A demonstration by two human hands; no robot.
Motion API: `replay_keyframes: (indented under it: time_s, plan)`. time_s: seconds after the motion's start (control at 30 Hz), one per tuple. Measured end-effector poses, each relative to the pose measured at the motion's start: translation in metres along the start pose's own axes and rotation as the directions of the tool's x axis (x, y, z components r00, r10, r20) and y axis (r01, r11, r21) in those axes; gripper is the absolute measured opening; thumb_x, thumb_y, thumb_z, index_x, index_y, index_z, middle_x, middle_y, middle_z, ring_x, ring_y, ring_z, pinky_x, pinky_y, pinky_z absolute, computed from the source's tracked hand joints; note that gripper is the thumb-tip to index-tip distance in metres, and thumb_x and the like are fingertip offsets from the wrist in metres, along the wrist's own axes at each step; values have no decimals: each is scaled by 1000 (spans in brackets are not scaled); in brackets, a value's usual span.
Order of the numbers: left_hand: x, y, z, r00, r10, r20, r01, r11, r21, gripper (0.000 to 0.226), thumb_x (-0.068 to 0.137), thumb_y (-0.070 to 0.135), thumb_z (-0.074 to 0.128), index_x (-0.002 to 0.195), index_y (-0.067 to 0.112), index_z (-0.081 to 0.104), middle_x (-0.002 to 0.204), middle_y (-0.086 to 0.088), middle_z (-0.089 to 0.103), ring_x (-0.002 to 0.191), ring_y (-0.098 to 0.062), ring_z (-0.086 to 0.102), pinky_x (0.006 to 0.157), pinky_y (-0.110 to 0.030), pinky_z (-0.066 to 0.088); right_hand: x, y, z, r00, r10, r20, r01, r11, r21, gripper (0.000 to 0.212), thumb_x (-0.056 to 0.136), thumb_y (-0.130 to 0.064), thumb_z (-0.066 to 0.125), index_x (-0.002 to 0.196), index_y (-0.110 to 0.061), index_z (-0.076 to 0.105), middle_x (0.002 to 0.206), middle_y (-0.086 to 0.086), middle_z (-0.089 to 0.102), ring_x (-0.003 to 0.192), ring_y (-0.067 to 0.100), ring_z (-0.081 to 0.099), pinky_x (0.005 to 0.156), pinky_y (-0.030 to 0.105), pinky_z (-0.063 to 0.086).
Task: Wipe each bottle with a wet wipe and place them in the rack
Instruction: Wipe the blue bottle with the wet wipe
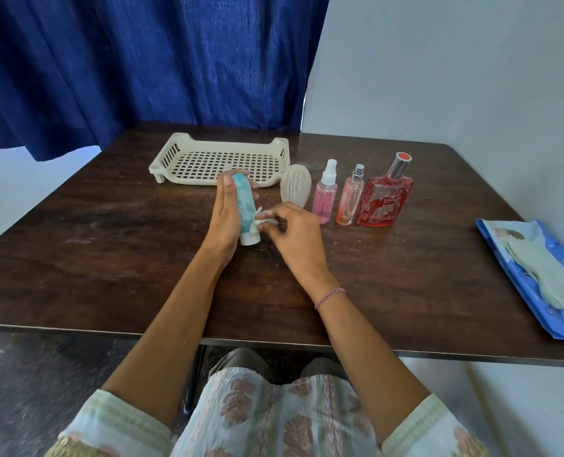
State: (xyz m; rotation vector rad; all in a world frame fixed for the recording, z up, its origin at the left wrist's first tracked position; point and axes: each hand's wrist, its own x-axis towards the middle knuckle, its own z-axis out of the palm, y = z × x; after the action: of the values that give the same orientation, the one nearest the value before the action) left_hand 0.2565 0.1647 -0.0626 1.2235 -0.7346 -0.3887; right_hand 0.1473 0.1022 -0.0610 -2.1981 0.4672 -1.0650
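One teal-and-white mottled plastic bottle [246,206] with a white cap [249,239] hangs over the dark wooden table [109,258], just before the cream slotted plastic rack [221,159], long axis running away from the person, cap end nearest. The left hand [224,216] grips it, fingers [256,185] wrapped round its far side; the right hand [294,232] pinches a crumpled white wet wipe [263,221] against its side near the cap.

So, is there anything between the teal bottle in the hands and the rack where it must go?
Nothing visible does. The left hand holds the teal bottle just in front of the rack, whose grid floor shows no item. The white ribbed bottle stands beside the rack's right front corner, off the direct path.
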Motion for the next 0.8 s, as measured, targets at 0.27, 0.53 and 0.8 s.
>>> replay_keyframes:
  time_s: [0.27, 0.53, 0.8]
  plan:
    - [-1, 0, -5, 993, -120, -6, 119, 985, -128, 50, 101, 51, 19, 119, 21, 54, 89, -1, 56, 77, -10, 54, 70, -28, 48, -6, -8, 9, 964, -249, 96, 255, 965, -55, 17, 76, 1, 70, 91, -6, 72, 91, 5, 63, 89, 14, 58, 83, 20, 46]
    - [-4, 2, 5, 981, -176, 85, 191, 954, -232, 47, 102, 46, 19, 111, 20, 58, 89, -2, 57, 80, -10, 56, 77, -27, 49, -1, -8, 0, 983, -168, -79, 166, 986, -34, 17, 77, 7, 65, 88, -3, 73, 90, 7, 68, 87, 16, 63, 85, 19, 49]
    - [-5, 5, 1, 979, -168, 118, 194, 944, -267, 42, 103, 43, 22, 108, 20, 57, 86, -1, 55, 75, -8, 54, 69, -22, 50, -7, -12, 7, 956, -294, -15, 291, 951, -106, 17, 76, 6, 65, 89, -2, 71, 91, 8, 68, 88, 21, 61, 88, 14, 41]
